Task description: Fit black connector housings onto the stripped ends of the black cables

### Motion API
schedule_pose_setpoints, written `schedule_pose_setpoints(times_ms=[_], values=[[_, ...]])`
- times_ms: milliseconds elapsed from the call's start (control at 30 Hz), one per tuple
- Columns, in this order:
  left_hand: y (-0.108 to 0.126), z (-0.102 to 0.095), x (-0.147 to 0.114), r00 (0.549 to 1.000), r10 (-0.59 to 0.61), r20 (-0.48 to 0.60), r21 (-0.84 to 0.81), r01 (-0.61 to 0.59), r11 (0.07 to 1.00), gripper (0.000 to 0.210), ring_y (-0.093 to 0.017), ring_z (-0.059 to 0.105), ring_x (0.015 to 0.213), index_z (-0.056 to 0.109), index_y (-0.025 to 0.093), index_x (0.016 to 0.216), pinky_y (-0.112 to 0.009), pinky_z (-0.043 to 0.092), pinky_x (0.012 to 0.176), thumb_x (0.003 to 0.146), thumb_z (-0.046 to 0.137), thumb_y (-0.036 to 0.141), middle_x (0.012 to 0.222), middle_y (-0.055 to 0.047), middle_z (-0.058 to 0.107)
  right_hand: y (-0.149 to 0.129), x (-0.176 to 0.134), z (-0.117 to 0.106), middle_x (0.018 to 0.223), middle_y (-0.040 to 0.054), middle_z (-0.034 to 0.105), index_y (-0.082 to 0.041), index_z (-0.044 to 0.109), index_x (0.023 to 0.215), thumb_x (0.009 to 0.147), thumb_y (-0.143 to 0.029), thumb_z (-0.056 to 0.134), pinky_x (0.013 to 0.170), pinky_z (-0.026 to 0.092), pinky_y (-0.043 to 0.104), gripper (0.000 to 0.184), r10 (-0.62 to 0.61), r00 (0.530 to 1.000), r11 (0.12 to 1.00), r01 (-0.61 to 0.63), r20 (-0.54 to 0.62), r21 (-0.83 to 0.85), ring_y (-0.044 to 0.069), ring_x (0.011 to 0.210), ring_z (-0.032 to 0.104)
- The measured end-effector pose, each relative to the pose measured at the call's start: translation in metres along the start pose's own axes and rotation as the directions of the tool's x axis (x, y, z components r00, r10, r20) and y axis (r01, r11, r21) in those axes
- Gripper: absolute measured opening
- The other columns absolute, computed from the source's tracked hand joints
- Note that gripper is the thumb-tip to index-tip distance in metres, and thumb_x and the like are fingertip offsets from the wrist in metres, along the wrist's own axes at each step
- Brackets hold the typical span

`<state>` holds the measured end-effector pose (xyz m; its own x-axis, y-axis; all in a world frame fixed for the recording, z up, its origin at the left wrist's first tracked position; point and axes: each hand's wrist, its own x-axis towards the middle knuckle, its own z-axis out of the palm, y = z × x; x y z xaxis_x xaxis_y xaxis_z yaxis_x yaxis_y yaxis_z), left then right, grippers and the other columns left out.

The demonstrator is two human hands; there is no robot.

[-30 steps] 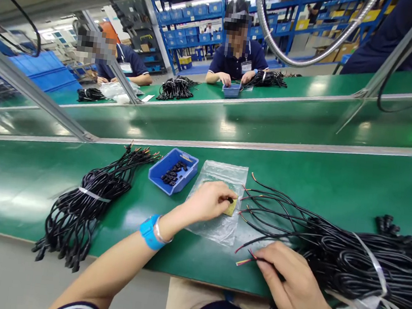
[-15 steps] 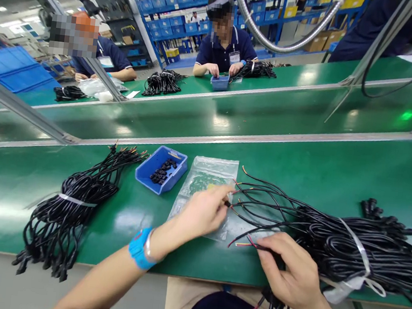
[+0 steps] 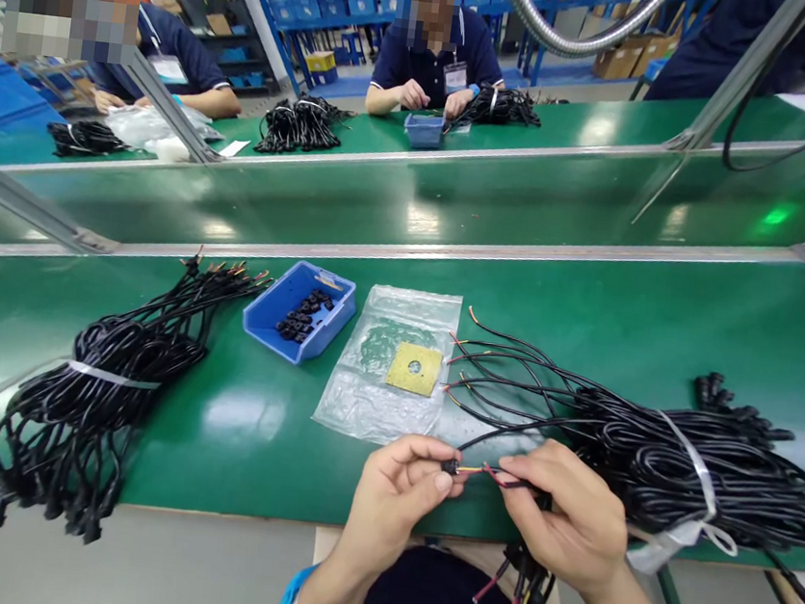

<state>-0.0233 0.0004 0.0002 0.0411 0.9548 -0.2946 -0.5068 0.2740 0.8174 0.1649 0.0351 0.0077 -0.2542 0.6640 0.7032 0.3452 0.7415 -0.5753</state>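
My left hand [image 3: 391, 499] pinches a small black connector piece [image 3: 451, 467] between thumb and fingers. In my right hand [image 3: 559, 519] is a black cable, its thin red and yellow wires [image 3: 477, 469] pointing left and meeting the black piece; whether they go inside it I cannot tell. Below my right hand hang several more cable ends [image 3: 521, 592] with coloured wires, partly hidden by the hand. Just beyond my hands lies a clear plastic bag [image 3: 354, 403], with a yellow square with a round hole [image 3: 422, 382] on it.
A tied bundle of black cables [image 3: 673, 478] lies right, and another [image 3: 128, 348] left. The blue bin [image 3: 329, 328] holds small black pieces [image 3: 305, 315]. Metal posts [image 3: 748, 80] rise from the green table [image 3: 229, 476]. Across it a co-worker [image 3: 434, 63] handles parts over another bin [image 3: 423, 132].
My left hand has come down and toward me from over the bag, bringing the black connector piece to the wires in my right hand. The yellow square is now uncovered. The view has shifted slightly.
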Motion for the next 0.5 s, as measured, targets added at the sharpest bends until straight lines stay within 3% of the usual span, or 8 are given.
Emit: schedule_pose_setpoints(times_ms=[333, 500], values=[[-0.0009, -0.0037, 0.0001, 0.998, 0.034, 0.043, 0.001, -0.034, 0.999, 0.018, -0.013, 0.074, 0.075, 0.076, 0.017, 0.090, -0.019, 0.060, 0.072, 0.074, 0.083, 0.022, 0.087, -0.005, 0.077, -0.0005, 0.0019, 0.0011, 0.072, 0.0025, 0.069, -0.019, 0.066, 0.096, 0.081, -0.005, 0.063, 0.054, 0.050, 0.025, 0.021, 0.032, 0.999, 0.999, -0.032, -0.002, -0.033, 0.012, 0.058, 0.060], [-0.0030, -0.0001, -0.0013, 0.989, 0.135, 0.055, 0.185, -0.143, 0.972, 0.015, -0.012, 0.071, 0.073, 0.078, 0.017, 0.089, -0.020, 0.059, 0.070, 0.074, 0.081, 0.019, 0.089, -0.005, 0.071, 0.0015, 0.0027, 0.0015, 0.070, 0.0017, 0.068, -0.018, 0.065, 0.093, 0.081, -0.006, 0.062, 0.056, 0.049, 0.026, 0.017, -0.018, 0.998, 1.000, 0.020, 0.061, -0.022, 0.012, 0.057, 0.060]])
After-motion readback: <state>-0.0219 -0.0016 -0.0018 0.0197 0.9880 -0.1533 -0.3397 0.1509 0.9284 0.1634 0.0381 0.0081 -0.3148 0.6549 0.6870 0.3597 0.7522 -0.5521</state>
